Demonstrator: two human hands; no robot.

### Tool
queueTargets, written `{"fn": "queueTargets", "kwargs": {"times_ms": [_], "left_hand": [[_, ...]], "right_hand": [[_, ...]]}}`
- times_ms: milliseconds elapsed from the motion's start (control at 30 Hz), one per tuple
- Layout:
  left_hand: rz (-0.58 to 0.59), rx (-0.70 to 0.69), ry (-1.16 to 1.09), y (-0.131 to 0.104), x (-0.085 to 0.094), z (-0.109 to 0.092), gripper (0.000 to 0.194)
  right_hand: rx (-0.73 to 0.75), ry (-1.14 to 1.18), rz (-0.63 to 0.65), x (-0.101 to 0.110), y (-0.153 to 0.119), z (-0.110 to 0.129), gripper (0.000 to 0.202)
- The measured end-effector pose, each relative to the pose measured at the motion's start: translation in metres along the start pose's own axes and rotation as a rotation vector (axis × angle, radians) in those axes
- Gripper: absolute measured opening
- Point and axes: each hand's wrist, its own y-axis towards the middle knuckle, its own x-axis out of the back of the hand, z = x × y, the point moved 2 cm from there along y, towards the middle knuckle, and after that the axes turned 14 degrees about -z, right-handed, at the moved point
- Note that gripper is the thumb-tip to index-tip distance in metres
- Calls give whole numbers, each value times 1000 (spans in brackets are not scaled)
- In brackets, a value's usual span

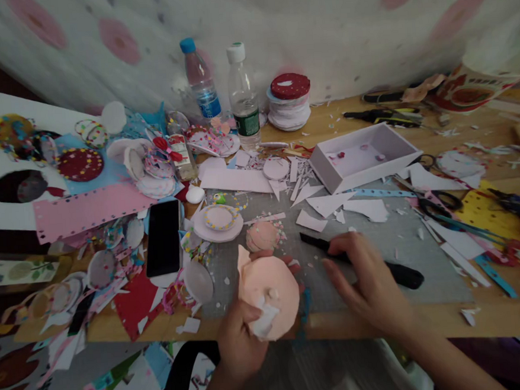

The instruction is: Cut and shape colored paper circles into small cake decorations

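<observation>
My left hand [245, 332] pinches a peach-coloured round disc [275, 289], made of thin sheet material, at its lower left. A torn white patch and a small lump show on the disc's face, and a strip sticks up at its upper left. Over a black utility knife [403, 274] on the grey cutting mat [444, 283] is my right hand [364, 283]. Its index finger touches the knife, while the thumb is apart. Just beyond the held disc lies a smaller peach round piece [263, 235].
White scraps [332, 203] litter the mat before an open white box [364, 158]. A phone [163, 237] and decorated round pieces crowd the left. Two bottles [244, 101] stand at the back. Scissors [441, 203] and a paper tub [470, 79] are on the right.
</observation>
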Motion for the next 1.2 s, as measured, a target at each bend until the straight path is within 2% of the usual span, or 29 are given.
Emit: {"fn": "queueTargets", "kwargs": {"times_ms": [67, 100, 167, 233, 333, 400, 500, 600, 700, 833, 1033, 1200], "left_hand": [[90, 69, -34, 3, -6, -3, 24], [92, 51, -34, 6, -6, -3, 30], [0, -114, 19, 12, -2, 0, 36], [-68, -314, 136, 16, 4, 5, 40], [23, -487, 255, 18, 6, 8, 47], [70, -514, 250, 18, 4, 7, 47], [-13, -554, 180, 19, 2, 5, 34], [-127, -561, 93, 21, 0, 8, 21], [-201, -540, 40, 21, -1, 15, 22], [-210, -562, 14, 17, -4, 19, 26], [-236, -552, -2, 18, -5, 17, 26], [-259, -572, -27, 20, -1, 19, 24]], "right_hand": [[-7, -230, 5, 3, -9, -19, 29], [4, -334, 16, 4, -14, -27, 39], [25, -486, 61, 3, -24, -39, 47], [40, -554, 108, 3, -31, -45, 41], [34, -532, 121, 6, -34, -46, 37], [-25, -431, 103, 9, -35, -40, 38], [-222, -166, 155, 13, -38, -19, 35], [-411, 149, 378, 9, -44, 14, 29], [-494, 304, 633, 2, -52, 43, 30], [-474, 325, 773, -6, -58, 57, 31], [-365, 256, 770, -14, -62, 62, 27], [-300, 142, 828, -19, -61, 69, 23]]}}
